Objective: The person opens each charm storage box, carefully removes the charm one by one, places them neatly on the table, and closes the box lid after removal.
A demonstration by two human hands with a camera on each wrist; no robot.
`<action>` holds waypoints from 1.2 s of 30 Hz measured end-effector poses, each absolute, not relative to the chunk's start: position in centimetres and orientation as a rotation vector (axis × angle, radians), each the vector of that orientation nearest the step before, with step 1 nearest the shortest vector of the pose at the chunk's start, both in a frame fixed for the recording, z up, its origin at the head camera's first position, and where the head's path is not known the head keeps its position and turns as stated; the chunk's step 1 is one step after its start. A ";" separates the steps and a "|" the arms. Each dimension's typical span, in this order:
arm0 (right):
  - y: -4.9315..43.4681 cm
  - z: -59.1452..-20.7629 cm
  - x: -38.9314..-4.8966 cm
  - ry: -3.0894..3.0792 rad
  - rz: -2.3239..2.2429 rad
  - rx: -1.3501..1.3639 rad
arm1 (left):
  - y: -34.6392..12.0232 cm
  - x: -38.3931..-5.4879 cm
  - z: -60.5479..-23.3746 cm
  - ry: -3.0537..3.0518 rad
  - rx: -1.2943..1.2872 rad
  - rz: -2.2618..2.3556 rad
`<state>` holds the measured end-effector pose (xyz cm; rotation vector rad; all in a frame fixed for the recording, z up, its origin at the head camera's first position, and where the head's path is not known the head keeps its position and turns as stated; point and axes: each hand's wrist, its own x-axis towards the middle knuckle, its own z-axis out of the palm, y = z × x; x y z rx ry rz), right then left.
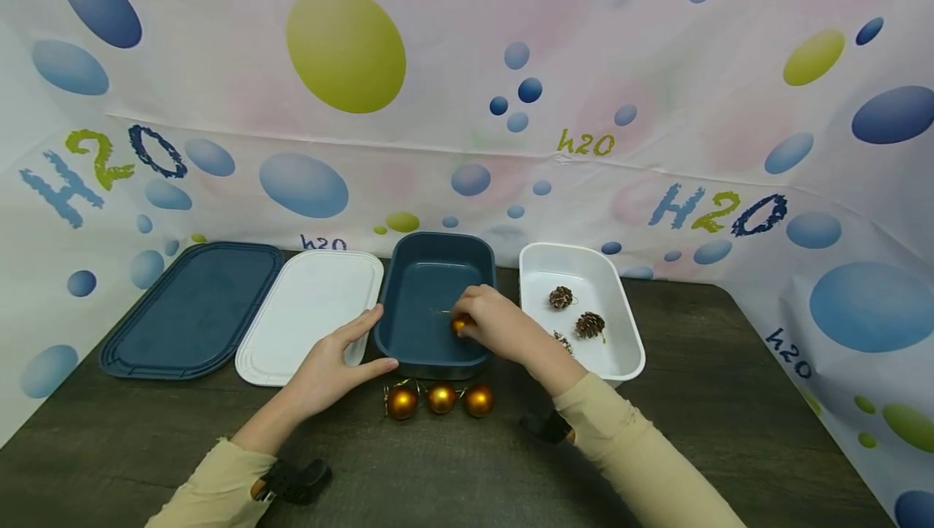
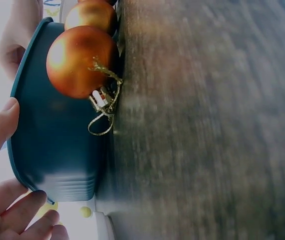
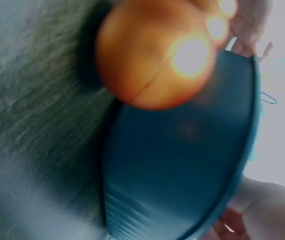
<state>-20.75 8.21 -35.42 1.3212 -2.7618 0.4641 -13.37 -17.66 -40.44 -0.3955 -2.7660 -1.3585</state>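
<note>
A dark blue plastic container (image 1: 419, 329) stands in the middle of the table against the patterned backdrop. My left hand (image 1: 324, 372) touches its left rim and near corner, with thumb and fingers spread. Inside the container, my right hand (image 1: 502, 328) pinches an orange-gold Christmas bauble (image 1: 459, 324), partly hidden by the fingers. Three more such baubles lie in a row before the container: a left one (image 1: 401, 403), a middle one (image 1: 441, 398) and a right one (image 1: 478, 401). The left one's gold string loop (image 2: 102, 124) shows in the left wrist view.
To the right, a white container (image 1: 619, 333) holds three pine cones, one partly behind my right arm. On the left lie a white lid (image 1: 306, 301) and a dark blue lid (image 1: 190, 309). A printed sheet (image 1: 467, 106) hangs behind the dark wooden table (image 1: 409, 471).
</note>
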 end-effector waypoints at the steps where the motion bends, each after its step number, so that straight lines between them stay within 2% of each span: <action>1: 8.4 -35.3 -20.5 -2.759 0.507 1.311 | -17.6 -13.4 -40.4 -2.766 -0.396 -1.358; 17: 12.1 -34.4 -16.5 -2.548 1.127 1.333 | -17.6 -13.4 -40.3 -2.770 -0.400 -1.354; 36: 16.0 -36.3 -13.3 -2.570 1.180 1.318 | -17.7 -13.4 -40.6 -2.768 -0.397 -1.354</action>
